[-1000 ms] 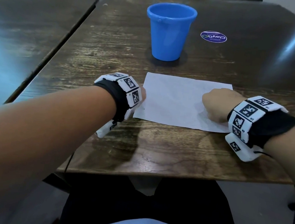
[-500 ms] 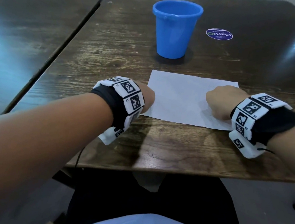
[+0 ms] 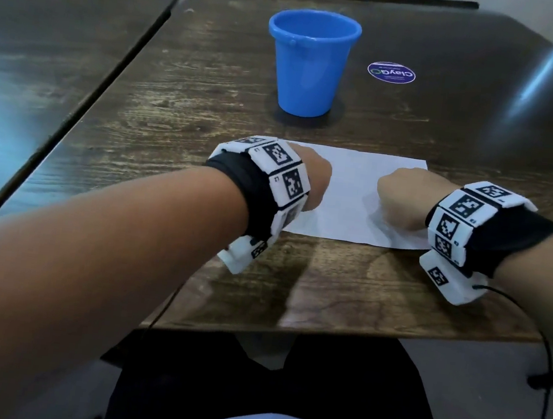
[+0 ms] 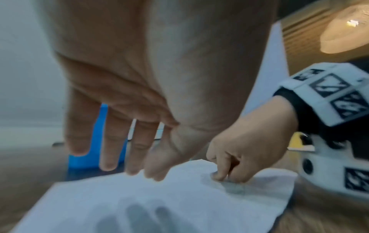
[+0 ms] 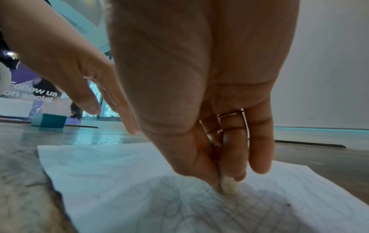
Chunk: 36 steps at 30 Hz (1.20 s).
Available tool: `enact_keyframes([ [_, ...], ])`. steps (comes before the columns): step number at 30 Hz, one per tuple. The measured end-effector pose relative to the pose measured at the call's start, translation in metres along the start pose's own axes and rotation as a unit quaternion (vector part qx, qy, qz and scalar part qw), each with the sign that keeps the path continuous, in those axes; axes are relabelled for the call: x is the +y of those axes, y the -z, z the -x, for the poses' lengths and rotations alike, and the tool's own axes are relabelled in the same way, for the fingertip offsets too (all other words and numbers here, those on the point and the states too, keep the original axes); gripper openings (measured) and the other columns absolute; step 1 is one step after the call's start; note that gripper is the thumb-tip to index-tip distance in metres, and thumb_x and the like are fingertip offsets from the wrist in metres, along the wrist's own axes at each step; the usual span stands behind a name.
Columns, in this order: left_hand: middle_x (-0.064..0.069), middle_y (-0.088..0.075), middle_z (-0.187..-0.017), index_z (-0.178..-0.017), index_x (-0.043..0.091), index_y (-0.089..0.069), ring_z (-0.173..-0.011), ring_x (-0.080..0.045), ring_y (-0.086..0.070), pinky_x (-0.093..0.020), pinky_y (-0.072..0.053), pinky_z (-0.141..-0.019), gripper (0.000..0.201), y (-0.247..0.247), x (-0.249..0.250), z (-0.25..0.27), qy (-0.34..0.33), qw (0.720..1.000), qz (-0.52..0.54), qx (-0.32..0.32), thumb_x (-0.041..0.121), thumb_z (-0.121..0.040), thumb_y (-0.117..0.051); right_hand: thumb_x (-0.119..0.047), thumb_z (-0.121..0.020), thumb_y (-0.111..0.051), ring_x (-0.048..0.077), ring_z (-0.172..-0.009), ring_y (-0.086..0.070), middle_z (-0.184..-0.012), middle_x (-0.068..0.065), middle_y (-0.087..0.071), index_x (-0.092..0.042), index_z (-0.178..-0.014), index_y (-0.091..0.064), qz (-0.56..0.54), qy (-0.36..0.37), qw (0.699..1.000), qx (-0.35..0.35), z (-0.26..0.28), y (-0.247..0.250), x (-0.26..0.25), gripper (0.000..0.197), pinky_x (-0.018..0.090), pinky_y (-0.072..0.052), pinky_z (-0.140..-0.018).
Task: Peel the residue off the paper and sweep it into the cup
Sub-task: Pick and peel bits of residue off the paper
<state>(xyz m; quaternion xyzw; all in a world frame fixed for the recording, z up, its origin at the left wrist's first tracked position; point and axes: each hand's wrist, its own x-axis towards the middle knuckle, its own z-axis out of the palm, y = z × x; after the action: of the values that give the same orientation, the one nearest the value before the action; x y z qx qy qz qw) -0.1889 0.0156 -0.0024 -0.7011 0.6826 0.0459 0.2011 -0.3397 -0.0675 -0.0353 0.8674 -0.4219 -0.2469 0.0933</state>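
White paper point(image 3: 349, 197) hides nothing wrist-side: right hand point(image 5: 219, 157) pinches a pale lump point(image 5: 228, 186) (left hand point(image 4: 129, 126) fingers straight).

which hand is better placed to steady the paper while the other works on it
Left, probably. The left hand hangs open over the paper with straight fingers, holding nothing, so it could press flat. The right hand already pinches a small whitish piece against the sheet.

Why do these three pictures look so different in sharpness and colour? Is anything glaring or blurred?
Head view: fairly sharp, with a bright streak of glare on the table at the right, and the blue cup is clear. Left wrist view: smeared by motion blur, and the left hand casts a soft shadow on the paper. Right wrist view: stretched by the wide lens, with a teal tint behind the right hand.
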Motion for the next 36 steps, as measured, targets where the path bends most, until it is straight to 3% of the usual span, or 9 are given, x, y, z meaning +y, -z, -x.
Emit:
enact_keyframes([
  [2,-0.008,-0.053,-0.144,-0.145,0.008,-0.049,-0.131,-0.026,-0.051,-0.026,-0.036,-0.082,0.040,0.003,0.008,-0.012,-0.021,0.998,0.057,-0.009,0.012,-0.106,-0.038,-0.022,-0.099,-0.051,0.026,-0.078,-0.057,-0.077,0.003,-0.052,-0.015,-0.073,-0.048,-0.025,0.001,1.000,-0.008,0.001,0.001,0.004,0.026,0.030,-0.045,-0.065],
  [6,-0.004,-0.028,-0.164,-0.158,0.013,-0.027,-0.149,-0.023,-0.029,-0.029,-0.025,-0.114,0.055,-0.003,0.016,-0.028,-0.064,0.992,0.104,-0.018,0.017,-0.106,-0.044,-0.029,-0.096,-0.059,0.028,-0.074,-0.056,-0.080,0.006,-0.057,-0.013,-0.073,-0.055,-0.060,0.012,0.998,-0.016,0.000,0.000,0.010,0.028,0.030,-0.043,-0.061],
  [13,-0.006,-0.032,-0.162,-0.157,0.013,-0.028,-0.147,-0.026,-0.031,-0.034,-0.027,-0.113,0.076,-0.014,0.022,-0.048,-0.075,0.987,0.136,-0.046,0.045,-0.097,-0.061,-0.020,-0.095,-0.057,0.024,-0.072,-0.054,-0.076,0.000,-0.055,-0.014,-0.088,-0.067,-0.072,0.021,0.997,-0.010,0.000,0.002,0.017,0.014,0.026,-0.035,-0.052],
  [16,-0.001,-0.020,-0.167,-0.161,0.024,-0.018,-0.152,-0.023,-0.020,-0.036,-0.019,-0.118,0.088,-0.017,0.015,-0.053,-0.062,0.987,0.138,-0.055,0.055,-0.092,-0.063,-0.014,-0.094,-0.056,0.026,-0.085,-0.061,-0.091,-0.001,-0.063,-0.023,-0.113,-0.070,-0.043,0.027,0.999,-0.013,-0.001,0.005,0.020,0.025,0.030,-0.045,-0.061],
  [19,0.001,-0.020,-0.167,-0.161,0.030,-0.015,-0.152,-0.023,-0.021,-0.035,-0.021,-0.117,0.097,-0.017,0.011,-0.060,-0.062,0.988,0.127,-0.068,0.060,-0.086,-0.068,-0.023,-0.089,-0.072,0.023,-0.095,-0.064,-0.102,-0.004,-0.069,-0.030,-0.130,-0.064,-0.136,0.044,0.989,0.042,-0.008,0.010,0.026,0.042,0.036,-0.054,-0.080],
  [24,-0.004,-0.010,-0.169,-0.161,0.032,0.000,-0.152,-0.026,-0.020,-0.039,-0.022,-0.117,0.110,-0.013,0.010,-0.073,-0.065,0.991,0.072,-0.091,0.067,-0.081,-0.068,-0.031,-0.081,-0.081,0.006,-0.079,-0.063,-0.086,-0.011,-0.073,-0.026,-0.102,-0.078,-0.250,0.090,0.961,0.072,-0.014,0.007,0.014,0.021,0.027,-0.050,-0.075],
  [27,-0.008,-0.006,-0.169,-0.161,0.033,0.004,-0.152,-0.030,-0.020,-0.044,-0.024,-0.117,0.119,-0.013,0.009,-0.079,-0.053,0.993,0.045,-0.099,0.075,-0.075,-0.067,-0.024,-0.085,-0.077,0.008,-0.088,-0.064,-0.094,-0.012,-0.075,-0.030,-0.104,-0.079,-0.257,0.119,0.956,0.075,-0.015,-0.007,0.011,0.020,0.028,-0.053,-0.085],
  [32,-0.010,0.004,-0.169,-0.159,0.041,0.009,-0.153,-0.033,-0.016,-0.049,-0.023,-0.118,0.126,-0.015,0.006,-0.083,-0.037,0.992,0.050,-0.106,0.080,-0.067,-0.069,-0.021,-0.086,-0.075,0.005,-0.086,-0.059,-0.094,-0.010,-0.075,-0.028,-0.105,-0.079,-0.287,0.123,0.944,0.110,-0.024,-0.015,0.016,0.020,0.023,-0.045,-0.082],
  [36,-0.011,0.007,-0.169,-0.158,0.044,0.007,-0.153,-0.033,-0.014,-0.049,-0.023,-0.118,0.123,-0.016,0.007,-0.084,-0.036,0.992,0.059,-0.109,0.077,-0.067,-0.070,-0.020,-0.087,-0.075,0.019,-0.096,-0.065,-0.098,-0.001,-0.075,-0.024,-0.106,-0.079,-0.263,0.092,0.950,0.139,-0.041,-0.007,0.016,0.020,0.036,-0.052,-0.091],
])
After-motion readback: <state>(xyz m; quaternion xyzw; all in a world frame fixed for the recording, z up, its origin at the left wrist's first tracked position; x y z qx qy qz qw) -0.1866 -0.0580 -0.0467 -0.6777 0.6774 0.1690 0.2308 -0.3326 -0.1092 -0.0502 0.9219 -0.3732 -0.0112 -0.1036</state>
